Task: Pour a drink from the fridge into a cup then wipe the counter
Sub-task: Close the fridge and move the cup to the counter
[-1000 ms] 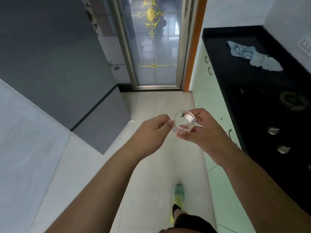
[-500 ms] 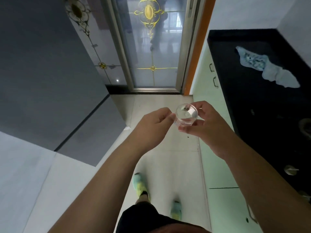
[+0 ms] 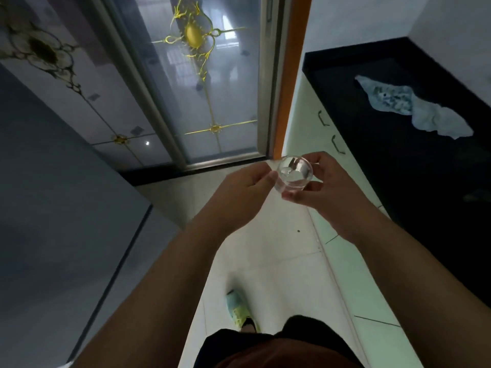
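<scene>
A small clear plastic cup is held in front of me over the floor. My right hand grips it from the right and below, fingers curled round its wall. My left hand touches its left side with curled fingers and thumb pinching at the rim. A pale blue cloth lies crumpled on the black counter to the right. The grey fridge stands to my left, its doors closed.
A glass sliding door with gold ornament is straight ahead, with an orange frame beside it. Pale green cabinets with handles run under the counter. My shoe is on the tiled floor.
I have walked forward toward the door; the counter end and cloth look nearer. Both hands still hold the cup together, which stays at about the same place in front of me.
</scene>
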`<state>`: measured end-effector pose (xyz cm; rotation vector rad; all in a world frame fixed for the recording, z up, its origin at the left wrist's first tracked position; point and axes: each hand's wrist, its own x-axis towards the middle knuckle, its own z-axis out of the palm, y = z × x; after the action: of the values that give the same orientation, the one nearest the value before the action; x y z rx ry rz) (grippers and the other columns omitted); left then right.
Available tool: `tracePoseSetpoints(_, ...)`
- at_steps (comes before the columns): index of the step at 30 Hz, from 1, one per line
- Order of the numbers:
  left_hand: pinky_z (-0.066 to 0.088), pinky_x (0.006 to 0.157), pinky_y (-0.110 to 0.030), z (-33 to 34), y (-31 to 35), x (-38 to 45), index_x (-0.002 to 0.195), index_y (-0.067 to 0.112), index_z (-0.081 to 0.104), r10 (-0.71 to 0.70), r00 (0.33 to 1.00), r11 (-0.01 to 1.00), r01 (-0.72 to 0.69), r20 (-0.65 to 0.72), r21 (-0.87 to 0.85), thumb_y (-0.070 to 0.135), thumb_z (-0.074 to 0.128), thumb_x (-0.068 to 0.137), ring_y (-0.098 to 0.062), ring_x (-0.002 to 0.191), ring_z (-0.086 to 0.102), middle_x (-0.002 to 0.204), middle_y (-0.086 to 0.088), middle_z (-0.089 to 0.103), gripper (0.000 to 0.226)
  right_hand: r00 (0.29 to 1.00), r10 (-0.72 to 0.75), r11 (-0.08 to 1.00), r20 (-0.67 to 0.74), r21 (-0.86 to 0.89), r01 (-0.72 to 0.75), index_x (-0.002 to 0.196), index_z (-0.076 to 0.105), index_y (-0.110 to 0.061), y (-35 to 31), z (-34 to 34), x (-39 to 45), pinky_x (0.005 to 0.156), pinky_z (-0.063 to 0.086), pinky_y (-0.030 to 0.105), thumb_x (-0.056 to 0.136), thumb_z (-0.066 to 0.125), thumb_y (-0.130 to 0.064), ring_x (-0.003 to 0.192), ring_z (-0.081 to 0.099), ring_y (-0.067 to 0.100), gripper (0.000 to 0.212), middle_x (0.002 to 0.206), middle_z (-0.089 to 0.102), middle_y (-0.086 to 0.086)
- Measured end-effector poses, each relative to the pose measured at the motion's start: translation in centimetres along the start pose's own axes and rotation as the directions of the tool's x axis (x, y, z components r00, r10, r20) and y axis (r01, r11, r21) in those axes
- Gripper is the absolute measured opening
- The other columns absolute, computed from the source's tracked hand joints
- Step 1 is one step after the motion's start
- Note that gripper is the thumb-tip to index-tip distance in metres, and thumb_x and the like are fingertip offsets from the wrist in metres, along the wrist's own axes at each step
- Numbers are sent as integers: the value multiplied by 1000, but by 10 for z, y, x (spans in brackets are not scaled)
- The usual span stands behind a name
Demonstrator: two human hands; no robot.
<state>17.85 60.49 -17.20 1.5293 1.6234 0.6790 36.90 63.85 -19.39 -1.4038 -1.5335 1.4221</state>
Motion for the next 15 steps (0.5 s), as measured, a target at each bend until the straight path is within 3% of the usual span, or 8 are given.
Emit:
tracePoseSetpoints(6,48,72,-35,-46,-11,68,80,33,56,89,993,994,-93,80,50,32,46,110,-12,71,55,76,6,57,32,996,20,999,-85,50,-16,120,58,-33,-19,20,53,100,59,49,75,93,-16,103,76,10,60,124,72,-17)
tracePoseSetpoints(10,52,74,-43,-62,-12,114,81,29,57,103,986,993,-110,129,52,35,45,110,-14,70,54,75,2,59,32,991,24,999,-131,35,-19,119,58,-37,-29,18,90,97,60,46,74,94,-20,103,75,10,60,124,71,-18)
tracePoseSetpoints(15,45,68,-34,-69,-5,182,87,18,60,124,976,988,-137,180,64,32,45,110,-13,67,51,75,-3,58,30,981,21,1000,-191,15,-18,120,57,-40,-34,3,145,95,61,43,73,95,-25,106,74,12,62,126,70,-17)
